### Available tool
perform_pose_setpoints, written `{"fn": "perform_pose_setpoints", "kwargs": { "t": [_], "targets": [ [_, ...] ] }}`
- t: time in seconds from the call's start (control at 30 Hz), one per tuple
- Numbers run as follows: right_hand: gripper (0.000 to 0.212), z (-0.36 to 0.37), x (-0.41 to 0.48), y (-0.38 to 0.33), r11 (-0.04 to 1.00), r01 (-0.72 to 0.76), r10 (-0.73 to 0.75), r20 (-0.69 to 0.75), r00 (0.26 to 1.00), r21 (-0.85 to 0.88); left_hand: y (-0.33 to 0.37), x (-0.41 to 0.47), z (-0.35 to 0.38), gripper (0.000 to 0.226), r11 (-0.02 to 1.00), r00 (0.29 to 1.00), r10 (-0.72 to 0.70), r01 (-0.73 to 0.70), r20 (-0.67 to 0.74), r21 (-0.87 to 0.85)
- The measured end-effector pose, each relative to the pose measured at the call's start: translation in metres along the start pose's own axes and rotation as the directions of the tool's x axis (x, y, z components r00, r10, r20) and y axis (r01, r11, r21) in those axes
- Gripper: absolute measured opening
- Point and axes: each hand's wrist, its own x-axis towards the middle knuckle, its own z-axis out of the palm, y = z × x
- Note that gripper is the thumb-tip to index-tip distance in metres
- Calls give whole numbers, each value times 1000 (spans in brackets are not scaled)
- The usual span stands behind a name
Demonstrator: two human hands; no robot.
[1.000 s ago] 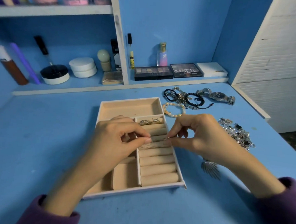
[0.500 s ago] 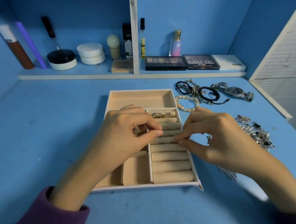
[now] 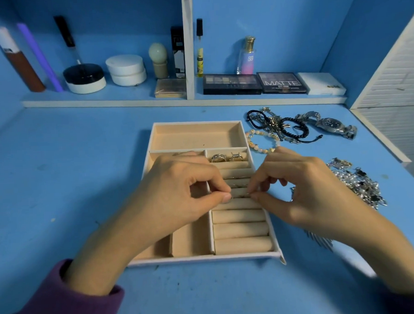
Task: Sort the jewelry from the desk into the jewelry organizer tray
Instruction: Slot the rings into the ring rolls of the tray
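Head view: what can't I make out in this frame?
All in the head view:
- The item pinched by left hand and right hand: tiny, covered by fingers.
- Left compartments of the tray: under left hand.
- The silver piece beside tray: mostly under right wrist.
- The chain pile: too tangled to count.

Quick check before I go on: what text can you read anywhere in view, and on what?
"MATTE": lid of the black eyeshadow palette on the shelf.
"SB": pink-and-lilac glass perfume bottle.
Too blurred: the small line under "MATTE", the tall black carton, the wider dark palette, the dial of the silver wristwatch.
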Motion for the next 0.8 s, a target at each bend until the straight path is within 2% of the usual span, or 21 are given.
{"fn": "perform_pose_setpoints", "kwargs": {
  "t": [0.17,0.47,0.57,0.8],
  "targets": [
    [6,0,1,-1,1000,-15,15,7,1000,12,-1,-2,-1,7,999,999,16,-18,48,27],
    [10,0,0,-2,998,-35,36,-11,999,48,-4,-4,-2,3,997,994,25,-33,109,76],
    [11,-1,0,-3,999,-29,30,-24,999,43,-2,-5,-3,9,992,992,32,-47,120,120],
    [19,-3,0,-2,998,-27,30,-62,998,54,0,-4,-7,15,995,992,26,-38,126,97]
  ]
}}
